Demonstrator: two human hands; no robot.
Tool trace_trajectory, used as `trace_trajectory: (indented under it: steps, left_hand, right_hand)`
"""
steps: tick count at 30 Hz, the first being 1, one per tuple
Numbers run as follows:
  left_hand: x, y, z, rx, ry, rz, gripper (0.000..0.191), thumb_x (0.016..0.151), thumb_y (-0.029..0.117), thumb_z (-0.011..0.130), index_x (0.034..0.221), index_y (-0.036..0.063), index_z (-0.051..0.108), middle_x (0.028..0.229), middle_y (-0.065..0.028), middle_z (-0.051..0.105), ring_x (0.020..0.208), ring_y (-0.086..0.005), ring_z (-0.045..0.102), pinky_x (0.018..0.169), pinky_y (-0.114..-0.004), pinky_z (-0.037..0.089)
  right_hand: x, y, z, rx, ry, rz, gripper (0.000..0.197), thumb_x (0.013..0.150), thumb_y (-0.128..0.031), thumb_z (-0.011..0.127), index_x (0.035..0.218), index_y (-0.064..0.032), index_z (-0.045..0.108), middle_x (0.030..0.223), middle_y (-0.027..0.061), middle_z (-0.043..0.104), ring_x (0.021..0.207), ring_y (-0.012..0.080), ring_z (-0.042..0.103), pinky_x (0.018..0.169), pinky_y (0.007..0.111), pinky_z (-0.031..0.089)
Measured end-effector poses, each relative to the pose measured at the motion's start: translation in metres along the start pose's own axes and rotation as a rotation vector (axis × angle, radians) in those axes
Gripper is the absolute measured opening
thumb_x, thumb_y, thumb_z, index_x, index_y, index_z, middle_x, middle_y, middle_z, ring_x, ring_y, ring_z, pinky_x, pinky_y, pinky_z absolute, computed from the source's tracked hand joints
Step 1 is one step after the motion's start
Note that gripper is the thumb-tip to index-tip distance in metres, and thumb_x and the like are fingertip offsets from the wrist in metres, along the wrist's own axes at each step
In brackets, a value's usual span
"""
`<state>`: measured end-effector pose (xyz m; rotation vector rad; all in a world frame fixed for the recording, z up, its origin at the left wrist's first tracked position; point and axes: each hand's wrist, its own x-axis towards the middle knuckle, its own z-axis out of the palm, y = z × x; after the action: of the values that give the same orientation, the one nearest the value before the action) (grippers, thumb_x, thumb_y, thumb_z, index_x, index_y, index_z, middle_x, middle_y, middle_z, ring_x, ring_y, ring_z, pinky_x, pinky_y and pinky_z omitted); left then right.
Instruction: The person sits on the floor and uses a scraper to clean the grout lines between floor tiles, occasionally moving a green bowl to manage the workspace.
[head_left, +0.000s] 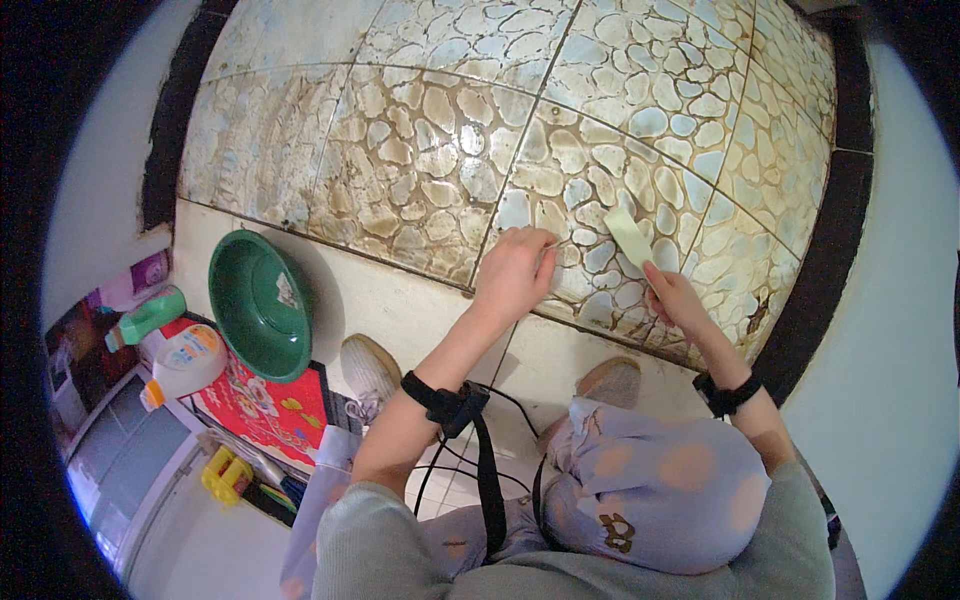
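Before me lies a floor of pebble-patterned tiles (439, 180), wet and stained brown in places. In my right hand (679, 300) is the near end of a pale green flat tool (630, 236), its broad end angled away over the tiles. Its underside is hidden, so I cannot tell whether it is a brush or a scraper. To its left, my left hand (514, 270) is low over the tiles with curled fingers. A thin pale item (556, 244) shows at its fingertips, too small to identify.
A green plastic basin (259, 307) stands on the plain floor at the left. Near it are a white bottle with an orange cap (187, 360), a green bottle (150, 313) and a red patterned mat (262, 405). A white wall (885, 315) rises at the right.
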<state>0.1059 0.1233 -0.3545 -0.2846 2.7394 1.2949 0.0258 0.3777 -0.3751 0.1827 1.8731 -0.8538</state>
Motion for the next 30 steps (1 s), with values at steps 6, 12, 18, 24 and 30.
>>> trace_trajectory:
  steps: [6, 12, 18, 24, 30]
  left_hand:
    - [0.005, -0.002, 0.008, -0.108, 0.015, 0.045, 0.013, 0.080, 0.010, 0.057, 0.090, 0.0022, 0.060, 0.086, -0.0128, 0.061, 0.083, -0.0308, 0.057, 0.073, -0.038, 0.046]
    - [0.019, -0.005, -0.015, -0.137, 0.149, 0.053, 0.012, 0.079, 0.009, 0.056, 0.088, 0.0013, 0.059, 0.082, -0.0144, 0.061, 0.074, -0.0302, 0.059, 0.065, -0.037, 0.047]
    - [0.019, -0.019, 0.001, -0.169, 0.137, 0.068, 0.011, 0.078, 0.010, 0.056, 0.086, 0.0019, 0.060, 0.080, -0.0132, 0.061, 0.066, -0.0292, 0.059, 0.059, -0.036, 0.047]
    - [0.021, -0.012, -0.007, -0.159, 0.122, -0.028, 0.009, 0.077, 0.010, 0.057, 0.081, 0.0031, 0.059, 0.076, -0.0139, 0.061, 0.067, -0.0312, 0.058, 0.060, -0.038, 0.046]
    - [0.018, -0.014, -0.008, -0.170, 0.057, -0.037, 0.014, 0.078, 0.014, 0.057, 0.086, 0.0025, 0.061, 0.080, -0.0157, 0.062, 0.067, -0.0313, 0.059, 0.060, -0.036, 0.046]
  right_hand:
    - [0.054, -0.061, 0.000, -0.223, 0.007, -0.075, 0.067, 0.085, -0.063, 0.037, 0.047, -0.0077, 0.043, 0.041, 0.0026, 0.040, 0.035, 0.0148, 0.040, 0.037, 0.030, 0.033]
    - [0.011, -0.036, -0.009, -0.334, 0.042, 0.077, 0.074, 0.084, -0.067, 0.031, 0.041, -0.0073, 0.041, 0.035, 0.0026, 0.035, 0.030, 0.0144, 0.038, 0.035, 0.029, 0.033]
    - [0.036, -0.061, -0.004, -0.336, -0.063, 0.081, 0.078, 0.083, -0.069, 0.027, 0.040, -0.0060, 0.041, 0.037, 0.0061, 0.040, 0.030, 0.0183, 0.041, 0.041, 0.033, 0.039]
    - [0.014, -0.031, -0.017, -0.597, 0.030, 0.129, 0.087, 0.082, -0.070, 0.022, 0.058, 0.0038, 0.060, 0.061, 0.0206, 0.059, 0.075, 0.0296, 0.061, 0.073, 0.040, 0.045]
    - [0.024, -0.049, -0.009, -0.548, -0.040, -0.090, 0.081, 0.084, -0.068, 0.022, 0.043, -0.0028, 0.047, 0.040, 0.0116, 0.045, 0.037, 0.0219, 0.051, 0.051, 0.035, 0.046]
